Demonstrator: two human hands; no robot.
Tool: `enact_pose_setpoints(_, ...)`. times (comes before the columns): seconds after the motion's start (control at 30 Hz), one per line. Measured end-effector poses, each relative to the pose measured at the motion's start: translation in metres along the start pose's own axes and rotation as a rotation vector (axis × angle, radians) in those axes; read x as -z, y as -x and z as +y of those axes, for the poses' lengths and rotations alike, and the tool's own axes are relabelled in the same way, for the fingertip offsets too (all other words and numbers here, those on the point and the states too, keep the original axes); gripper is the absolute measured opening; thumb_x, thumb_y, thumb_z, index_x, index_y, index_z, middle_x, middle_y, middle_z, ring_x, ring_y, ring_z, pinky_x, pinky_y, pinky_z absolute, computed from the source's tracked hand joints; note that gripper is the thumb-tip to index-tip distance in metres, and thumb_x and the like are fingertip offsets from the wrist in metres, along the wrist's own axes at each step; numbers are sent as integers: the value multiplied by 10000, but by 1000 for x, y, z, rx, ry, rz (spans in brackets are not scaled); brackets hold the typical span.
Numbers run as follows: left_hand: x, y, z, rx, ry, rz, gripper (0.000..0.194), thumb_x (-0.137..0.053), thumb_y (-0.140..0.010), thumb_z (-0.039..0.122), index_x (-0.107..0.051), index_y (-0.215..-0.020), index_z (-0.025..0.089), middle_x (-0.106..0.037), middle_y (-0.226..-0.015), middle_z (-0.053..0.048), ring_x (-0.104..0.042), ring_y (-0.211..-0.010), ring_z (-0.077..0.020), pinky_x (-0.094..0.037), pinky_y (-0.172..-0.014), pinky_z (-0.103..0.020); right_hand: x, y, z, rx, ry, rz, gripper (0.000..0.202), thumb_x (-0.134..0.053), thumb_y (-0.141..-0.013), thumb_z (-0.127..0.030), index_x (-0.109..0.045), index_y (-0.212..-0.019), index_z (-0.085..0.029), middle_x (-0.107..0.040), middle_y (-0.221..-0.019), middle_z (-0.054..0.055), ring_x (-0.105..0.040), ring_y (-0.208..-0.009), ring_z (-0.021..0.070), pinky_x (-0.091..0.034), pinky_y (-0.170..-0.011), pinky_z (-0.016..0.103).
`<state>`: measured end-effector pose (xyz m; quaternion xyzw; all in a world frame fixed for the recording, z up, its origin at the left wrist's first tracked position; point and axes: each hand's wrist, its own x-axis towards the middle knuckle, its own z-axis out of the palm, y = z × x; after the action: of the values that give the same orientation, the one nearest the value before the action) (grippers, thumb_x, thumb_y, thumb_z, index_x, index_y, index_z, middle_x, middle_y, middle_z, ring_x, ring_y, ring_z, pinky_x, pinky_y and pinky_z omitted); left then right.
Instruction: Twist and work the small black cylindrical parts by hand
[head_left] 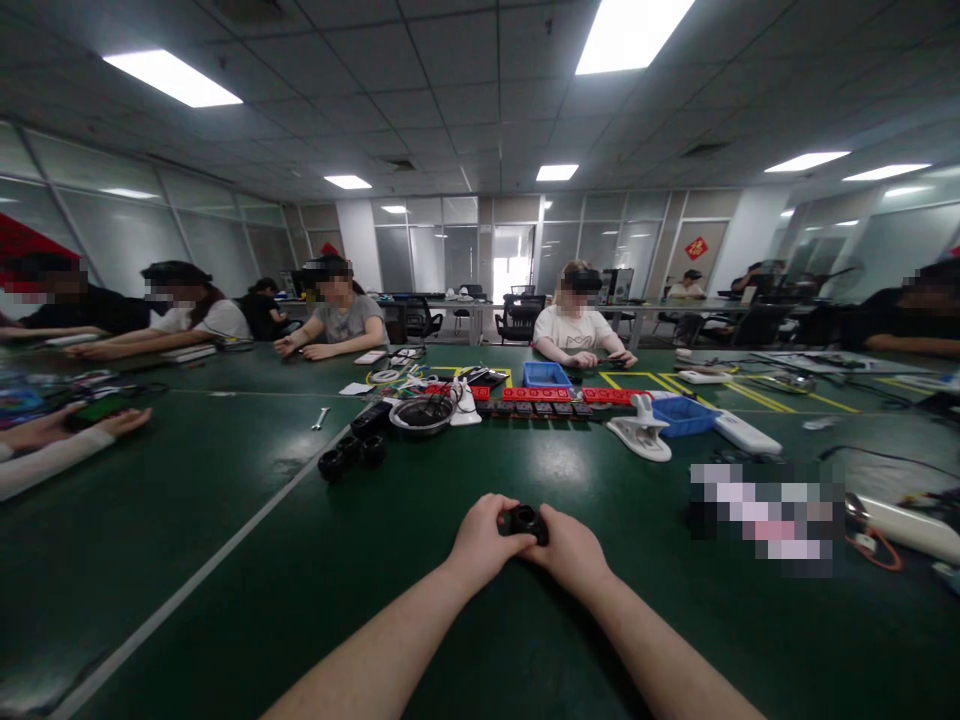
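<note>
Black fitting (pixel 528 519) between curled hands (pixel 482 535) (pixel 571 548)

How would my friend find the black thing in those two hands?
Start at the dark green tabletop, low and centre. There the left hand and right hand hold a small round black piece with a round opening. Unlike the black round pieces beyond, it's held.

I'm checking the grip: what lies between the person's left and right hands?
The head view shows a black part held between the left hand and the right hand.
</note>
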<state>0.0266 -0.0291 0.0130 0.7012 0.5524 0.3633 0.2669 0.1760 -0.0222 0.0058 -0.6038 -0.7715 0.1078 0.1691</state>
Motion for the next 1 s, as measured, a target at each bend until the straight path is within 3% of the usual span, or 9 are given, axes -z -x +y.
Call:
enact_pose_setpoints(0.17,3,-1,-2,-20,21,-29,368,-713,-569,214,-591,-914,173,-549,-882,-25,-519,-785,-169,-412,-702,-270,5,4,-3,-13,-37,-25,395,-644,-608,-478,-514,-842,-187,-591,-802,49,-564,-719,206,-356,-575,254)
enact_pose_setpoints(0.33,15,0,-2,-134,87,-202,370,-688,-608,214,-595,-965,188,-555,-912,-29,-517,-821,-176,-406,-714,-270,13,5,13,157,-376,-128,623,-707,-561,-269,-461,-1126,-180,-547,-1058,70,-516,-946,217,-385,-796,298)
enact_pose_setpoints(0.5,16,0,-2,-137,100,-276,407,-677,-623,214,-581,-1018,195,-548,-925,-32,-512,-811,-170,-410,-705,-268,17,1,21,157,-429,-250,294,-668,-600,-216,-590,-877,-157,-582,-853,23,-543,-787,181,-400,-683,261)
enact_pose_setpoints(0.7,7,2,1,-66,65,-161,369,-695,-587,219,-589,-938,176,-538,-889,-30,-505,-793,-173,-403,-696,-271,11,0,10,71,-242,-159,272,-684,-572,-306,-520,-735,-163,-564,-734,9,-522,-674,162,-338,-545,222)
enact_pose_setpoints(0.87,-5,4,4,44,-32,23,326,-689,-585,249,-575,-882,172,-533,-861,-28,-503,-790,-180,-397,-697,-277,1,3,-9,-47,32,20,202,-573,-675,-325,-504,-779,-167,-583,-775,62,-550,-691,191,-339,-562,249)
enact_pose_setpoints(1.0,-2,3,3,37,-48,5,319,-676,-600,243,-576,-895,175,-534,-886,-29,-500,-807,-179,-396,-711,-275,1,5,-9,-26,37,17,259,-571,-679,-364,-529,-833,-161,-584,-810,76,-561,-727,213,-380,-606,276)
